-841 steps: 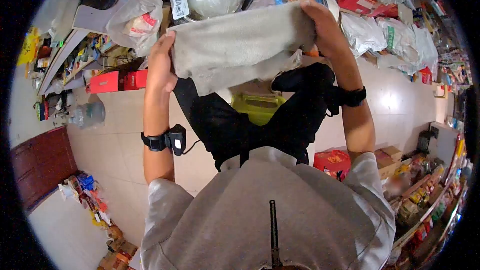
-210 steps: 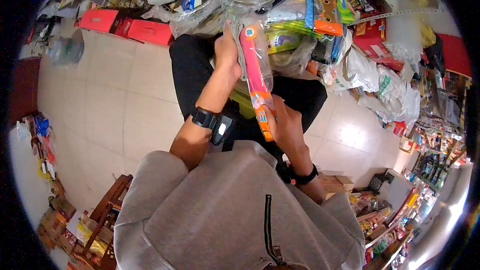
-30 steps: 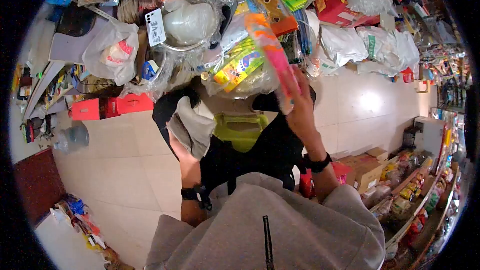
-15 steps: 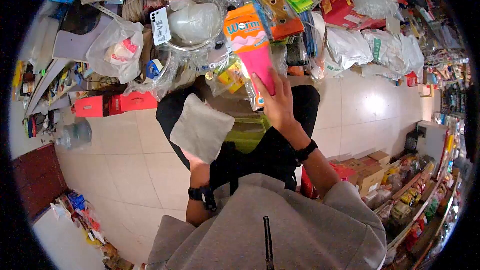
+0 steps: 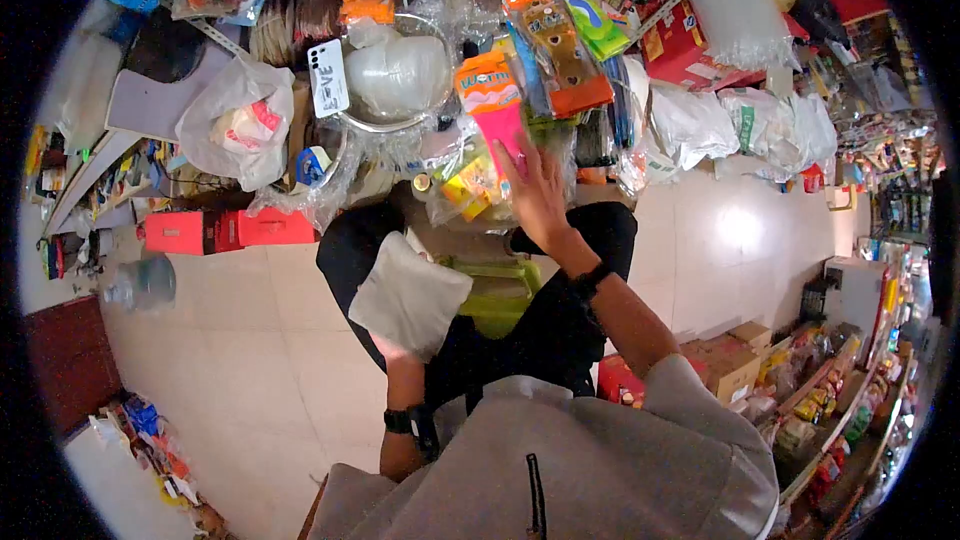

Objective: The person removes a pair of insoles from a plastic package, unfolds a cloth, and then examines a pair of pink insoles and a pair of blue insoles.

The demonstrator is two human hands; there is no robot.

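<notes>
Just right of a plastic-wrapped steel bowl (image 5: 395, 75), the right hand (image 5: 537, 198) lies flat-fingered on a hanging pink-and-orange plastic packet (image 5: 492, 100), likely light and slippery, best pinched at its edge; below the bowl, the left hand (image 5: 388, 350) clutches a soft folded grey cloth (image 5: 408, 295).

Packet (image 5: 490, 100) above cloth (image 5: 408, 295), beside bowl (image 5: 395, 75)
</notes>
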